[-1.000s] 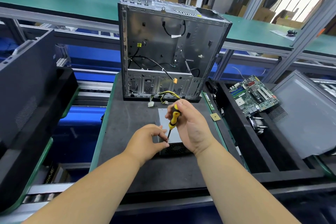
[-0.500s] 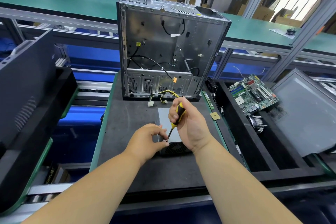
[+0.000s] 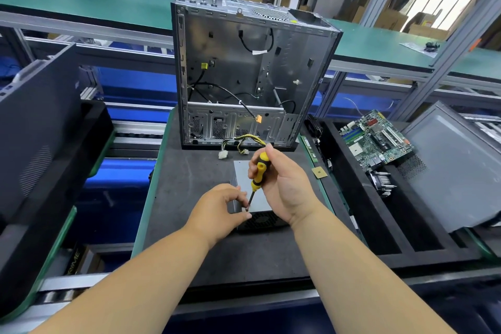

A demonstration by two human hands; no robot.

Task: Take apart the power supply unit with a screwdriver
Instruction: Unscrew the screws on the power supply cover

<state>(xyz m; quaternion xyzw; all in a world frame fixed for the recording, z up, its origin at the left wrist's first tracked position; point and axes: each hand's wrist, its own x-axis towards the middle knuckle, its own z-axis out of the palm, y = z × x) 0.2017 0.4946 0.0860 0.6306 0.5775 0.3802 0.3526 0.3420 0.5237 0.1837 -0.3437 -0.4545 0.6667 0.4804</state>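
The power supply unit (image 3: 242, 175) lies flat on the dark mat, a grey metal box with a black fan grille (image 3: 261, 221) on its near face. Its yellow and black cables (image 3: 248, 141) trail toward the case. My right hand (image 3: 284, 184) grips a yellow and black screwdriver (image 3: 257, 171), held steeply, tip down at the unit's near left top corner. My left hand (image 3: 219, 210) pinches at that corner, fingertips touching the shaft near the tip. The screw itself is hidden by my fingers.
An open, emptied computer case (image 3: 249, 76) stands upright behind the unit. A small chip (image 3: 319, 172) lies on the mat to the right. A black tray at right holds a motherboard (image 3: 375, 138) and a grey side panel (image 3: 458, 165). Dark case panels (image 3: 38, 127) lean at left.
My right hand has shifted its grip on the handle, fingers rolling around it, while the tip stays at the same corner. The left hand stays pinched there.
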